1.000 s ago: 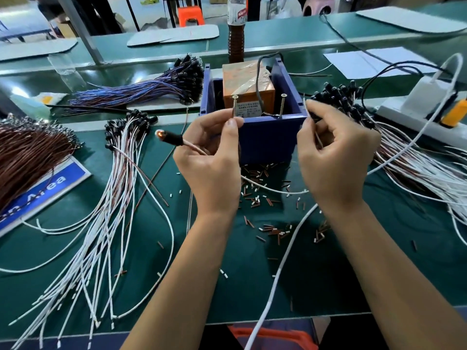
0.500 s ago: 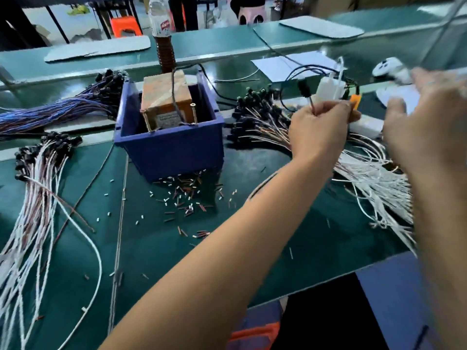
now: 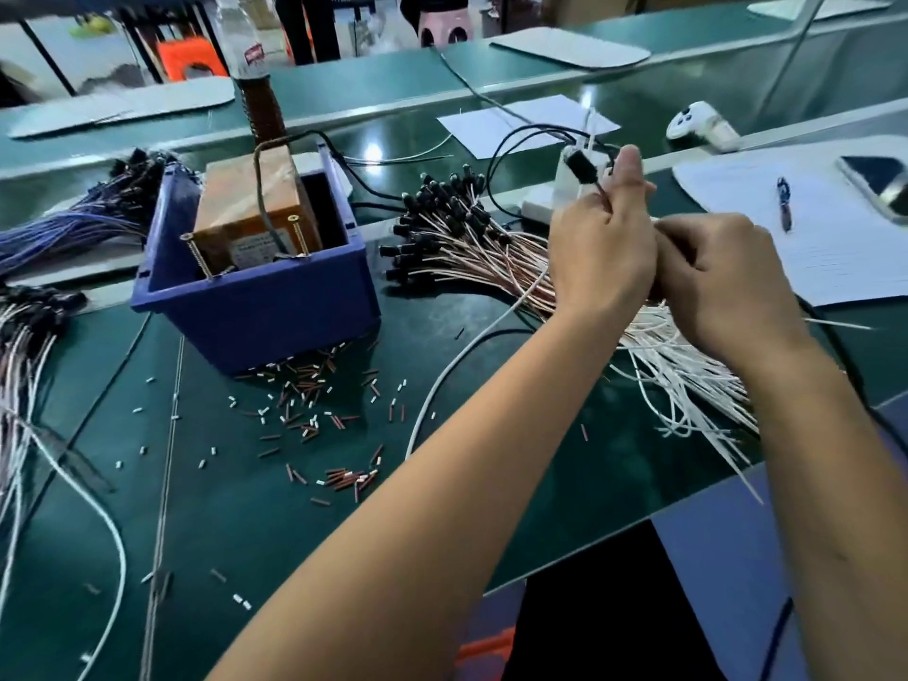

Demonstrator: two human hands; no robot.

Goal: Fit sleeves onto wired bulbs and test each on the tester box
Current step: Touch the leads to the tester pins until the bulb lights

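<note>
A long green tabletop (image 3: 275, 523) runs under a second green bench (image 3: 373, 86) behind it. Beyond stand an orange stool (image 3: 189, 59) and a pink stool (image 3: 442, 24) (both partly hidden) on a pale floor (image 3: 59, 46), brightly lit.

Your single head-worn camera looked forward and down over the green desk (image 3: 304, 523), turned toward its right side. It sat close: your forearms ran up from the lower edge to your left hand (image 3: 602, 258) and right hand (image 3: 727, 282), right of centre. The wide lens also took in the farther benches.
</note>
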